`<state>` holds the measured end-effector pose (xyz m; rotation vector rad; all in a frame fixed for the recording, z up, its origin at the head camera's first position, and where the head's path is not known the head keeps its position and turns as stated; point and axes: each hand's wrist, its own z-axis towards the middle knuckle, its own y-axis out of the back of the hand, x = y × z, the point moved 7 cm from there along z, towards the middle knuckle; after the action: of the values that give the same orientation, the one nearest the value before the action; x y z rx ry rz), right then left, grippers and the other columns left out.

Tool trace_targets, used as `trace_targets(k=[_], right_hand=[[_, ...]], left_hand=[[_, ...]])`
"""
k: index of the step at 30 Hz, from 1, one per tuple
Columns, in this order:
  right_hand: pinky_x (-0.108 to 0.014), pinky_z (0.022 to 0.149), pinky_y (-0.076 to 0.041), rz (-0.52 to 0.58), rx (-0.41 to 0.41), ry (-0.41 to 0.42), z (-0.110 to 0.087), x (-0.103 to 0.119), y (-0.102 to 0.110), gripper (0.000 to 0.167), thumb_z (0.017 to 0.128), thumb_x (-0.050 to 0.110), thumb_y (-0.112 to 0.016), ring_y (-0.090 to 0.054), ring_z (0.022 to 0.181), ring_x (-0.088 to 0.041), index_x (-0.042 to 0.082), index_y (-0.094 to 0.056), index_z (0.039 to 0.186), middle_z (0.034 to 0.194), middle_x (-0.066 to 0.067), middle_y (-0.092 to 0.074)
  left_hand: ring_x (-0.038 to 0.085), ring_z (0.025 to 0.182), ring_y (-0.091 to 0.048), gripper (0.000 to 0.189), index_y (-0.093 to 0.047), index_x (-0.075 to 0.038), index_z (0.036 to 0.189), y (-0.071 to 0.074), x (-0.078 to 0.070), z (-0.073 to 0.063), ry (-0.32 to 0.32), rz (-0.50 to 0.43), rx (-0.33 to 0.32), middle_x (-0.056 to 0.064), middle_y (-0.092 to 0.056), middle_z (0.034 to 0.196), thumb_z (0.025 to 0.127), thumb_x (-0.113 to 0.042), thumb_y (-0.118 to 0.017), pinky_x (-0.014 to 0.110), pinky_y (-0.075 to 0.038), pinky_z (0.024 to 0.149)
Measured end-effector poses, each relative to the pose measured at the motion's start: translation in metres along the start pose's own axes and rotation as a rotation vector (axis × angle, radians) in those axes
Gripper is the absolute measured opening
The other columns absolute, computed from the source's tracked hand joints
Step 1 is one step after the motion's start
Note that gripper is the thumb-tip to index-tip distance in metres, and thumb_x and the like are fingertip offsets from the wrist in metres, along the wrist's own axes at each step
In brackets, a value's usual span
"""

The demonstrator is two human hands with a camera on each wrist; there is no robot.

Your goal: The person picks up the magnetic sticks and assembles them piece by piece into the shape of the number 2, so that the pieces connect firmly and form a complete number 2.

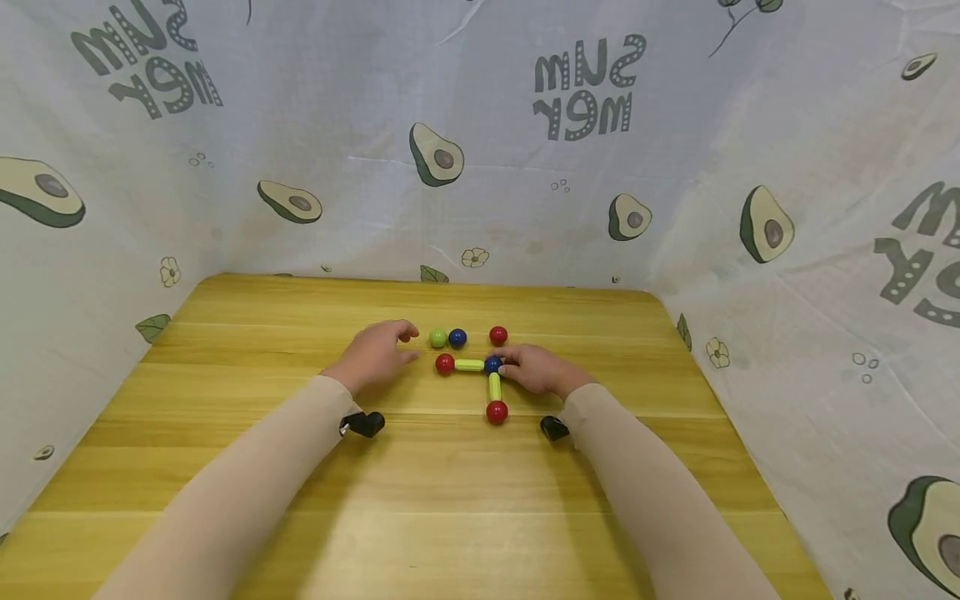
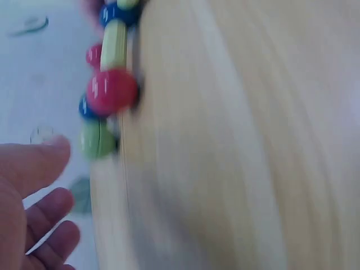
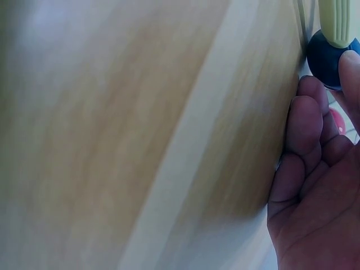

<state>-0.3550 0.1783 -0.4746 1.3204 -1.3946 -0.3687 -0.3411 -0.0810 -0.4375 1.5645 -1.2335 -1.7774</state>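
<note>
An L-shaped piece of balls and sticks lies on the wooden table: a blue ball (image 1: 492, 364) at its corner, two yellow-green sticks (image 1: 469, 365), a red ball (image 1: 445, 364) at the left end and another red ball (image 1: 497, 412) at the near end. My right hand (image 1: 537, 369) pinches the corner blue ball between thumb and fingers, as the right wrist view shows up close. To the left of the piece, my left hand (image 1: 374, 353) hovers with thumb and fingers apart, holding nothing. Its thumb (image 2: 42, 166) points toward the balls.
Behind the piece sit a loose green ball (image 1: 438, 337) and a blue ball (image 1: 457, 338) side by side. A loose red ball (image 1: 498, 335) stands farther right. The wooden table (image 1: 420, 517) ends at a hanging cloth (image 1: 510, 192) printed with avocados.
</note>
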Motion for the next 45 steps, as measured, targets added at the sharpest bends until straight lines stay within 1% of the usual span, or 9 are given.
trace_targets(k=[2, 5, 7, 9, 16, 22, 28, 35, 45], right_hand=[[-0.056, 0.121, -0.039, 0.002, -0.002, 0.009, 0.000, 0.001, 0.000, 0.039, 0.112, 0.024, -0.051, -0.057, 0.124, -0.029, 0.020, -0.058, 0.151, 0.144, -0.015, -0.063], [-0.057, 0.122, -0.038, 0.002, -0.002, 0.018, 0.001, 0.002, 0.000, 0.038, 0.112, 0.023, -0.050, -0.057, 0.127, -0.030, 0.020, -0.059, 0.149, 0.146, -0.015, -0.062], [-0.058, 0.122, -0.037, 0.001, -0.001, 0.018, 0.002, 0.002, -0.001, 0.038, 0.112, 0.024, -0.051, -0.056, 0.128, -0.031, 0.021, -0.059, 0.149, 0.147, -0.015, -0.062], [-0.058, 0.121, -0.038, -0.010, -0.002, 0.019, 0.002, 0.001, -0.001, 0.039, 0.112, 0.024, -0.050, -0.057, 0.127, -0.031, 0.021, -0.058, 0.150, 0.145, -0.016, -0.062], [-0.056, 0.120, -0.040, -0.020, -0.003, -0.006, 0.002, 0.000, -0.001, 0.043, 0.112, 0.025, -0.051, -0.057, 0.120, -0.031, 0.021, -0.053, 0.155, 0.139, -0.017, -0.063], [-0.057, 0.121, -0.038, -0.022, 0.005, 0.006, 0.000, 0.003, 0.001, 0.041, 0.113, 0.026, -0.050, -0.057, 0.124, -0.031, 0.020, -0.055, 0.153, 0.141, -0.017, -0.063], [-0.056, 0.119, -0.041, -0.034, -0.005, 0.046, 0.000, 0.005, 0.001, 0.039, 0.113, 0.025, -0.050, -0.060, 0.124, -0.032, 0.018, -0.058, 0.150, 0.133, -0.017, -0.067], [-0.057, 0.121, -0.039, -0.037, -0.004, 0.029, 0.000, 0.004, 0.001, 0.038, 0.113, 0.026, -0.049, -0.058, 0.128, -0.033, 0.021, -0.058, 0.149, 0.137, -0.016, -0.065], [-0.057, 0.120, -0.040, -0.029, -0.007, 0.023, 0.000, 0.004, 0.001, 0.038, 0.113, 0.027, -0.050, -0.058, 0.121, -0.030, 0.021, -0.058, 0.149, 0.135, -0.015, -0.065]], left_hand=[[0.037, 0.123, -0.064, 0.043, -0.062, -0.011, 0.142, 0.006, 0.016, -0.003, 0.014, 0.038, 0.036, 0.014, -0.064, 0.143, 0.104, -0.029, -0.067, 0.056, -0.044, 0.115], [0.037, 0.121, -0.066, 0.042, -0.063, -0.010, 0.143, 0.014, 0.037, -0.013, 0.025, 0.059, 0.104, 0.016, -0.063, 0.145, 0.104, -0.027, -0.067, 0.056, -0.045, 0.114], [0.037, 0.121, -0.066, 0.042, -0.064, -0.010, 0.142, 0.018, 0.052, -0.020, 0.040, 0.045, 0.145, 0.016, -0.064, 0.145, 0.104, -0.025, -0.068, 0.055, -0.046, 0.114], [0.037, 0.130, -0.061, 0.041, -0.064, -0.008, 0.142, 0.022, 0.063, -0.027, 0.046, 0.028, 0.177, 0.017, -0.066, 0.142, 0.104, -0.022, -0.068, 0.056, -0.045, 0.115], [0.036, 0.129, -0.061, 0.038, -0.066, -0.006, 0.140, 0.027, 0.091, -0.045, 0.068, -0.034, 0.209, 0.016, -0.067, 0.140, 0.105, -0.021, -0.065, 0.056, -0.045, 0.114], [0.029, 0.120, -0.065, 0.030, -0.072, -0.006, 0.131, 0.023, 0.100, -0.051, 0.101, -0.164, 0.213, 0.012, -0.070, 0.132, 0.104, -0.018, -0.066, 0.049, -0.049, 0.106], [0.025, 0.110, -0.062, 0.026, -0.074, -0.007, 0.126, 0.022, 0.101, -0.051, 0.126, -0.169, 0.189, 0.011, -0.071, 0.127, 0.105, -0.020, -0.066, 0.043, -0.049, 0.097], [0.025, 0.106, -0.060, 0.028, -0.072, -0.006, 0.129, 0.022, 0.100, -0.051, 0.150, -0.176, 0.185, 0.011, -0.070, 0.128, 0.106, -0.018, -0.063, 0.041, -0.048, 0.095], [0.023, 0.098, -0.059, 0.027, -0.072, -0.007, 0.129, 0.019, 0.104, -0.050, 0.163, -0.179, 0.190, 0.010, -0.071, 0.124, 0.106, -0.019, -0.062, 0.034, -0.047, 0.086]])
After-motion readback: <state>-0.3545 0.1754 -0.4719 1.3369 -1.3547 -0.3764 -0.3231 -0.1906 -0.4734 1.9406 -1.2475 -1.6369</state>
